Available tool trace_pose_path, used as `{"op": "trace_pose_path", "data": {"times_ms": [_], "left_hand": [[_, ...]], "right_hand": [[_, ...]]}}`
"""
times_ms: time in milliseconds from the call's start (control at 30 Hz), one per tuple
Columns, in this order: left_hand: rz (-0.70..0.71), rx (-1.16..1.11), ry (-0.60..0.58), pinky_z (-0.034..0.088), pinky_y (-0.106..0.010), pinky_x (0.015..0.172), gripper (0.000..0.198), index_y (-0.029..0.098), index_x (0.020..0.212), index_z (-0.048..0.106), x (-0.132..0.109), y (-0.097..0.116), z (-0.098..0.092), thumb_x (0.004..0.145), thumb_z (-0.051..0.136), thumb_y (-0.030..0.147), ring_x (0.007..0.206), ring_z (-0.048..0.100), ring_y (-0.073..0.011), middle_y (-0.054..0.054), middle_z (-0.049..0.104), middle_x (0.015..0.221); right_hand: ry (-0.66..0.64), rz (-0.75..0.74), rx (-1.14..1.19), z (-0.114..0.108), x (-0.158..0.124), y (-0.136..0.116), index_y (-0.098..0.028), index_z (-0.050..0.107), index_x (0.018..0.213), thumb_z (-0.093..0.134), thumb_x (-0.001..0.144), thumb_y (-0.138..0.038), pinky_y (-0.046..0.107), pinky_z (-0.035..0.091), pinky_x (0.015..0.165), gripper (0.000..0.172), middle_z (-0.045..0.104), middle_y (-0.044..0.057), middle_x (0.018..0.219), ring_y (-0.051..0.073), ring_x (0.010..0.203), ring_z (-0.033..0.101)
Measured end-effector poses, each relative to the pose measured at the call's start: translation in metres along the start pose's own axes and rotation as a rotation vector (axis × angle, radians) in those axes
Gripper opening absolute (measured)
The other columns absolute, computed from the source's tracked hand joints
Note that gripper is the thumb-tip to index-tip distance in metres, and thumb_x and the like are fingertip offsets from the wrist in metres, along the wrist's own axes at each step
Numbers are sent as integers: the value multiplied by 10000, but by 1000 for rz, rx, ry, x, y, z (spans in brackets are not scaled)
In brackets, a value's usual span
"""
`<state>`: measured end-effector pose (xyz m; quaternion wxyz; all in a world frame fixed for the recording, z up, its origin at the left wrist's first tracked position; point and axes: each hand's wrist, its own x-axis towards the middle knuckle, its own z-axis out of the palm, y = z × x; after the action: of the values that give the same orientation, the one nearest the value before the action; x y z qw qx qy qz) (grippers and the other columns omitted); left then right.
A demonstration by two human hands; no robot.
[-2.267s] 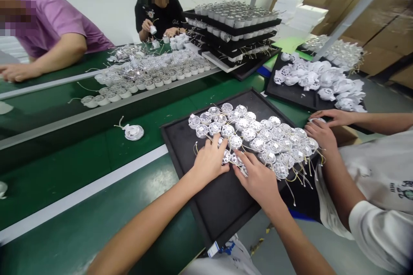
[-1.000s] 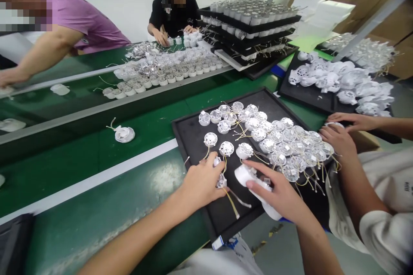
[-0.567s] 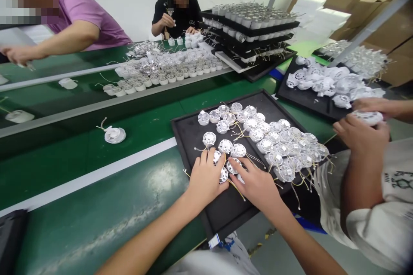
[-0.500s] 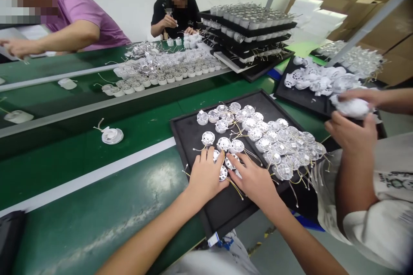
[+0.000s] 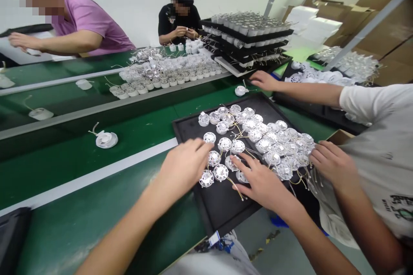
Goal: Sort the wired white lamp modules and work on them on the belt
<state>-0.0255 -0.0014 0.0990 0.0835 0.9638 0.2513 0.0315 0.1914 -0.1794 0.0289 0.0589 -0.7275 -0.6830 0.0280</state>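
A black tray lies on the green belt in front of me, covered with several small white round wired parts. My left hand hovers at the tray's near left edge, fingers loosely curled, beside a white disc. My right hand rests on the tray with fingers spread, touching a disc near the front rows. Neither hand grips anything that I can see.
A co-worker in a white shirt on my right has one hand on the tray's right side and the other hand near a loose part. Loose parts ride the belt. Stacked trays stand behind.
My left hand has lifted off the discs and drawn back left, uncovering two of them. The co-worker's arm has stretched across to the belt, and their other hand has come down on the tray.
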Motion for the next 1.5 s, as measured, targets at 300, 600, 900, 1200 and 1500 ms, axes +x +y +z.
{"op": "trace_pose_path", "data": {"times_ms": [300,600,900,1200,1500], "left_hand": [[519,-79,-286,501,-320,985,832,376,1631,375,112,-57,41,866,567,111,1242,596,-253,-66,578,1495],[481,-84,-273,540,-327,924,704,296,1573,430,108,-63,49,923,679,399,1307,563,-295,-111,546,1495],[604,-84,-372,516,-384,1036,1032,391,1685,203,94,-74,42,787,654,153,1469,469,-331,-65,214,1775],[651,25,-352,541,-296,795,1002,417,1680,193,104,-77,44,827,650,161,1427,489,-313,-61,201,1767],[516,92,-231,483,-276,598,725,260,1592,389,88,-76,46,896,587,238,1275,570,-292,-137,468,1574]], "right_hand": [[-88,202,178,-9,77,24,-333,478,1593,523,1072,-486,331,546,797,545,640,86,1465,280,1159,700],[51,354,111,4,65,25,-300,614,1452,509,1072,-526,340,510,766,455,714,74,1330,280,1050,729],[120,333,91,2,55,19,-268,583,1489,336,1127,-431,406,506,937,467,671,104,1399,300,1189,666],[44,234,161,-1,37,9,-299,445,1608,345,1126,-505,584,412,1137,534,499,112,1624,356,1472,471],[175,59,324,7,28,-37,-277,598,1448,427,1107,-261,438,441,1056,382,682,78,1394,250,1302,599]]}}
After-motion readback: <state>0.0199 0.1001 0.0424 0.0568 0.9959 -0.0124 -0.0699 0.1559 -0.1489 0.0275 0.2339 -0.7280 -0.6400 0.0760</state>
